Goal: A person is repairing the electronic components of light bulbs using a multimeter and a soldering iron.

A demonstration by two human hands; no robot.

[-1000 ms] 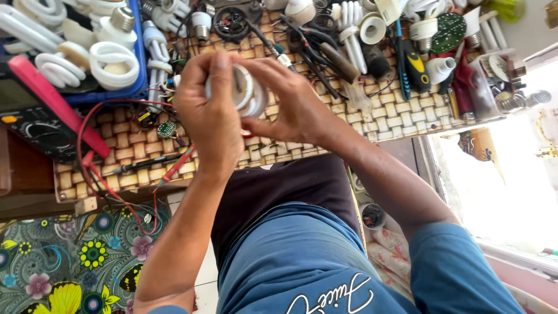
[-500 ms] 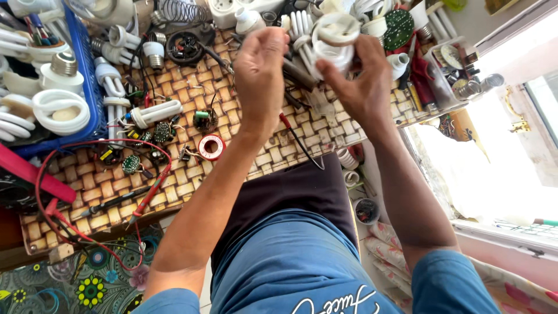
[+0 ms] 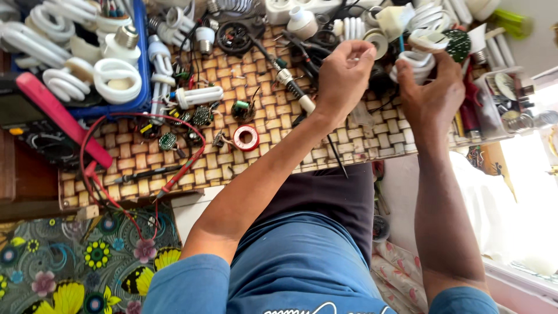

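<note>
The right hand now grips the white spiral lamp alone at 1 o'clock on the woven mat; the left hand has come off, fingers curled empty at 12

My right hand is gripping a spiral lamp: glossy white glass tube, smooth. The surface is showing woven cane, matt and ribbed. The blue tray is looking like smooth plastic. The red lead is showing a shiny rubbery sheath.
</note>
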